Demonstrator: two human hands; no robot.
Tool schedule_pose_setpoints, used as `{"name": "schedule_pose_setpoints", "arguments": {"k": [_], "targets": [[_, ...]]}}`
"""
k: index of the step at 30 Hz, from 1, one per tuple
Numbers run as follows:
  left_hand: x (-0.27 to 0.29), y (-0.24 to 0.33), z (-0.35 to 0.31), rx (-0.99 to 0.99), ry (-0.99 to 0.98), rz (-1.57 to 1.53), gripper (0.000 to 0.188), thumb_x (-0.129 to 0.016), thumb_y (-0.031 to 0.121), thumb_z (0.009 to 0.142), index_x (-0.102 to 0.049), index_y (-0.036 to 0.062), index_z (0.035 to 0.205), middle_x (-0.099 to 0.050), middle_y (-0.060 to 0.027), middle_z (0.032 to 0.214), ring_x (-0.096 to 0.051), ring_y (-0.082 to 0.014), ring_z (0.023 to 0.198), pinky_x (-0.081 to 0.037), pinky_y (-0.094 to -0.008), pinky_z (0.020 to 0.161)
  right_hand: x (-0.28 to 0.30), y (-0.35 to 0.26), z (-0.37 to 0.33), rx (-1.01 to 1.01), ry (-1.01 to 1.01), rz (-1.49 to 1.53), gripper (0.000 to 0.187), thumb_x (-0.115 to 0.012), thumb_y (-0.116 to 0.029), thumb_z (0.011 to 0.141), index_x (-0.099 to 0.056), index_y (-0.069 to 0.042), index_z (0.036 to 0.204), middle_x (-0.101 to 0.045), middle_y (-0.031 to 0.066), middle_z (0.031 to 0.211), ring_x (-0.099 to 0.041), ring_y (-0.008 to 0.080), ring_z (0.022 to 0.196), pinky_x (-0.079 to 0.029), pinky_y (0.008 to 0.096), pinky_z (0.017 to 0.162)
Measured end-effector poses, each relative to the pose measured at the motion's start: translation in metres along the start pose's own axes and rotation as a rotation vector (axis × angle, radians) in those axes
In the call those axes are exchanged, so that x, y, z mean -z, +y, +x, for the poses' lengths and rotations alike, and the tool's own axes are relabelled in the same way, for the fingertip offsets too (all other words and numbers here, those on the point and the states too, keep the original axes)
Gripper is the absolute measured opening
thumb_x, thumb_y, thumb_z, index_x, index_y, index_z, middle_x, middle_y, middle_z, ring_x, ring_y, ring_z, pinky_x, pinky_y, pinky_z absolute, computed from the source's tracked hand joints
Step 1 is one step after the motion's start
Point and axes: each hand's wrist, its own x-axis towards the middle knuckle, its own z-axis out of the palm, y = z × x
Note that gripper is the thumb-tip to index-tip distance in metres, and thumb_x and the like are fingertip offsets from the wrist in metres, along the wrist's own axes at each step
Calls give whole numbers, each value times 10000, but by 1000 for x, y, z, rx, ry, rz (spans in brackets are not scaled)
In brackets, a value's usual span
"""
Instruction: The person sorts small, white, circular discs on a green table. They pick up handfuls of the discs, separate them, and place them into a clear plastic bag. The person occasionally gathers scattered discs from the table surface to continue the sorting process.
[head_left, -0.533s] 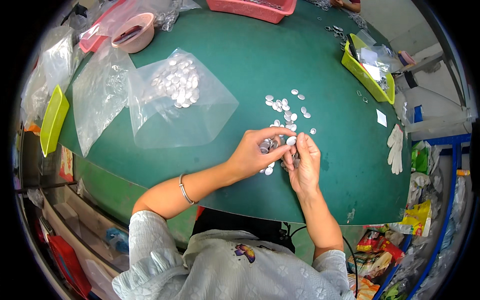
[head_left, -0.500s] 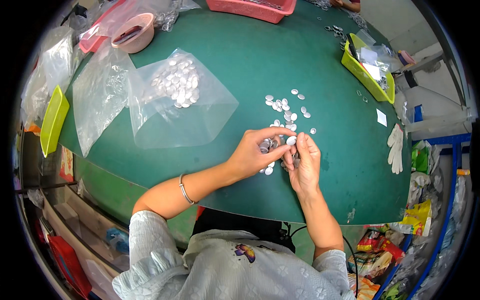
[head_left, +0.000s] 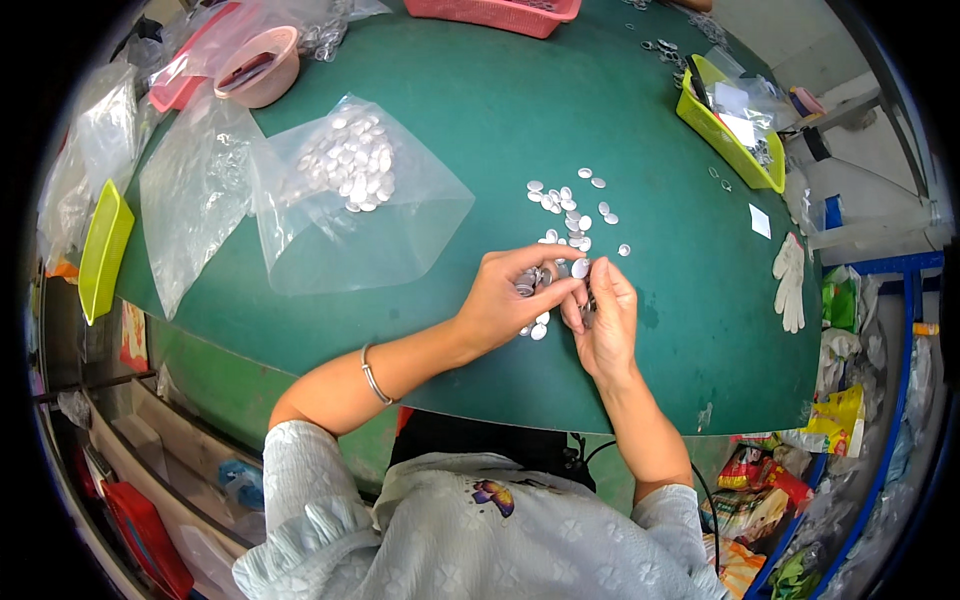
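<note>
Over the near part of the green table, my left hand and my right hand meet with fingers closed. One small silvery oval disc shows its flat face between the fingertips of both hands. More discs appear under the curled fingers of my left hand, and a few dull ones by the right fingers; whether they are gripped or lie on the table is partly hidden. Loose metal discs are scattered just beyond my hands. A clear plastic bag to the left carries a heap of similar discs.
A pink bowl with a phone and a pink basket stand at the back. Yellow-green baskets are at the left edge and far right. A white glove and a white card lie at right.
The view has shifted slightly. Both hands stay together around the disc, which has turned a little between the fingertips.
</note>
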Motion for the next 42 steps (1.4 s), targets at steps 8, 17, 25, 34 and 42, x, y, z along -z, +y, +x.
{"name": "schedule_pose_setpoints", "arguments": {"k": [8,17,25,34,42], "targets": [[-2,-8,1,-69,22,11,282,-676,15,763,-644,41,1042,-561,5,633,-474,-26,570,-377,-197,496,-3,0,-1,33,-2,8,230,-519,-206,935,-544,-25,795,-450,-8,591,-398,66,458,-295,204,429],[-1,-5,1,-20,-32,-34,303,-659,1,768,-636,48,1067,-542,21,638,-441,-15,564,-345,-189,484,0,-2,0,121,49,-87,221,-566,-186,909,-559,-5,783,-451,-4,572,-389,59,443,-296,200,406],[-1,1,1,15,-47,-22,293,-660,5,766,-639,47,1055,-539,27,642,-439,-15,568,-347,-190,496,1,-2,-1,139,57,-101,218,-577,-186,903,-558,-6,781,-451,-6,556,-397,61,436,-296,205,403],[0,3,2,24,-60,-10,296,-660,6,767,-638,44,1060,-538,27,650,-445,-20,587,-352,-190,510,2,-2,-1,216,47,-199,201,-577,-159,902,-556,3,786,-459,-8,541,-407,56,438,-299,204,407],[1,4,1,40,-62,-15,293,-653,-2,770,-637,43,1059,-540,17,650,-453,-26,584,-358,-193,511,2,-2,-2,255,46,-248,190,-567,-144,906,-553,4,788,-455,-10,529,-409,53,438,-304,199,409]]}}
